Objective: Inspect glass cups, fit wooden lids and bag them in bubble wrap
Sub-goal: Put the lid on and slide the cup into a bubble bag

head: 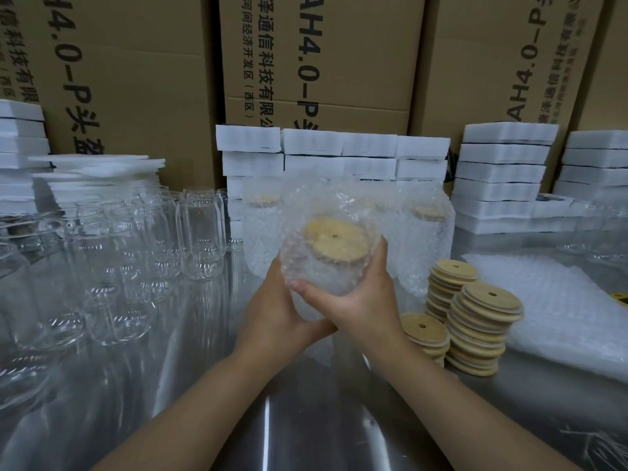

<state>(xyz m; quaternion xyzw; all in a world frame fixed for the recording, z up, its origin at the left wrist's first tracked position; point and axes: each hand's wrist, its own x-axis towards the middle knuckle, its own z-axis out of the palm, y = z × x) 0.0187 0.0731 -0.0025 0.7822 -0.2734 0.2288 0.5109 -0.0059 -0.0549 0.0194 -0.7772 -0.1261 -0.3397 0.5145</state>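
The left grip (272, 311) and right grip (360, 300) are both curling around a bubble-wrapped clear glass cup (336, 277), holding it between them above the steel surface (306, 419), its round wooden lid (334, 239) tilting toward the camera. Just right of the grips, stacked round wooden lids (475, 328) are sitting; to their left, bare glass cups (136, 249) are standing.

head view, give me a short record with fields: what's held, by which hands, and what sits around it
held: wrapped cup, tilted, its wooden lid facing the camera
left hand: grips the wrapped cup low on its left side
right hand: grips it from the right, thumb across the front
to the left: bare glass cups, no lids
to the right: lid stacks, bubble wrap pile beyond them
behind: bagged cups standing, foam blocks, cardboard boxes
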